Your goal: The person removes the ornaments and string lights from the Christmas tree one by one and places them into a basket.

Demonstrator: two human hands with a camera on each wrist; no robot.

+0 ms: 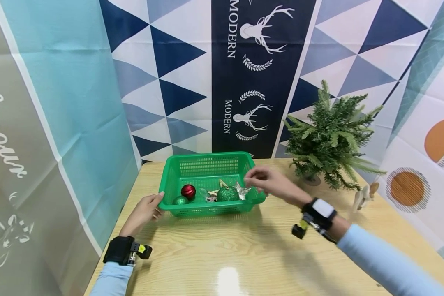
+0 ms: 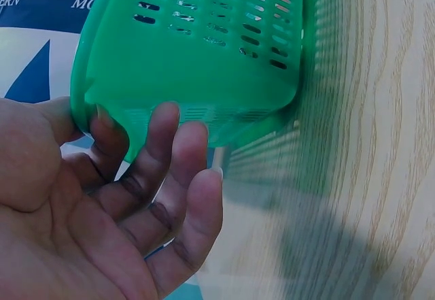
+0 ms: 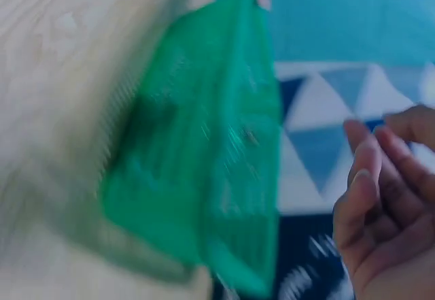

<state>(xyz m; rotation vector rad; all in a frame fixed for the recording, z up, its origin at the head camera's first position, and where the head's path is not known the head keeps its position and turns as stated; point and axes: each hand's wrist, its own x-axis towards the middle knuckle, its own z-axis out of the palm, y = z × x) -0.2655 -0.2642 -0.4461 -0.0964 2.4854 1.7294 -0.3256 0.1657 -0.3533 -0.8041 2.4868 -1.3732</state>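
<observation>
A green plastic basket (image 1: 210, 213) stands on the wooden table. My left hand (image 1: 142, 211) grips its left rim, thumb over the edge and index finger beneath; the left wrist view shows the other fingers loosely bent beside the wall. Inside lie a red ball ornament (image 1: 188, 191), a small green glitter ball (image 1: 180, 200), a larger green glitter ball (image 1: 227, 194) and a silver star (image 1: 241, 190). Gold pointed pieces (image 1: 222, 183) show behind the larger ball, partly hidden. Over the basket's right end hovers my right hand (image 1: 274, 183), fingers loosely bent, with nothing visible in it.
A small artificial fir tree (image 1: 329, 139) stands on the table at the back right. From its lower right branch hangs a small pale and brown ornament (image 1: 365, 196). Patterned cloth (image 1: 185, 82) rises behind the table and along both sides.
</observation>
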